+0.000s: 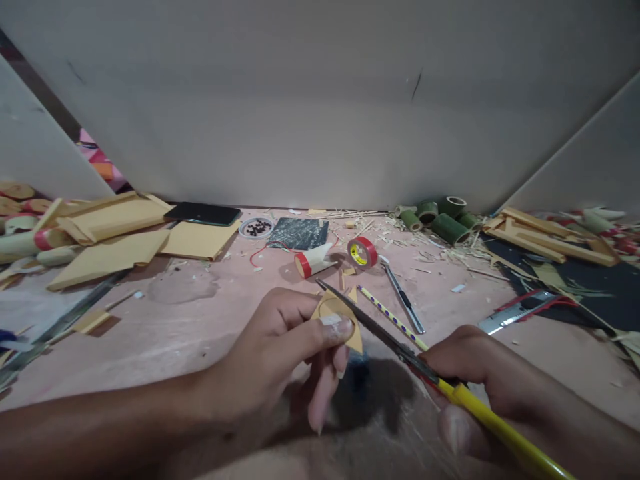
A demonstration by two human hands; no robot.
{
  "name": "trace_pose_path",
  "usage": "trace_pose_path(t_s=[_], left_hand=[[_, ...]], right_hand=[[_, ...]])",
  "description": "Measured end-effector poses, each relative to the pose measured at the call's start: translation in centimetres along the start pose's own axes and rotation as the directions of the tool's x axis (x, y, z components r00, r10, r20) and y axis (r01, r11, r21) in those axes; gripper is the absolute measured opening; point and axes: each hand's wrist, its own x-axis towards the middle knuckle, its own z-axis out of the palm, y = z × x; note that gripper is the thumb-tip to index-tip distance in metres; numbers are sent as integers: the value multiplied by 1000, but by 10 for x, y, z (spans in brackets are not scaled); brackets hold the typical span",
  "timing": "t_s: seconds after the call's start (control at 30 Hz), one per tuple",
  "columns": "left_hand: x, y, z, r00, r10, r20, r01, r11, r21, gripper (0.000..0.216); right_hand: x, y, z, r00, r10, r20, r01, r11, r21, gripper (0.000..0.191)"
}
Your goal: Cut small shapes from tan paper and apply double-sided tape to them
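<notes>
Tight work going on mid-frame

Left hand (285, 340) is pinching a small tan cardboard piece (337, 313) dead centre. Right hand (480, 373), lower right, is gripping a yellow-handled dark blade (380, 333) slanting up-left, lying along the card's right edge.

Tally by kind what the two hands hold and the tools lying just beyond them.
tan piece, in the left hand: 1
yellow-handled scissors, in the right hand: 1
dotted pencil: 1
red tape roll: 1
metal hand tool: 1
Total: 5
</notes>
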Motion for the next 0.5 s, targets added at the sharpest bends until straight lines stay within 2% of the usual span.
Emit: trace_pose_path(t_s=[0.1, 0.2, 0.33, 0.43, 0.5], left_hand=[[1, 1, 1, 1000, 1, -13, -2, 1000, -12, 34], [2, 1, 1, 1000, -5, -12, 5, 1000, -14, 34], [3, -4, 2, 997, -76, 12, 75, 996, 53, 36], [2, -10, 5, 982, -180, 65, 170, 976, 138, 36], [1, -13, 8, 962, -240, 131, 210, 955, 210, 37]], right_hand=[[7, -7, -1, 996, -20, 91, 14, 997, 70, 64], [15, -10, -2, 989, 37, 142, -54, 991, 121, 69], [22, -7, 4, 996, 84, 38, -88, 986, 140, 55], [24, -4, 12, 995, 34, -97, -10, 971, 241, 44], [23, -2, 18, 995, 12, -100, 22, 944, 330, 35]])
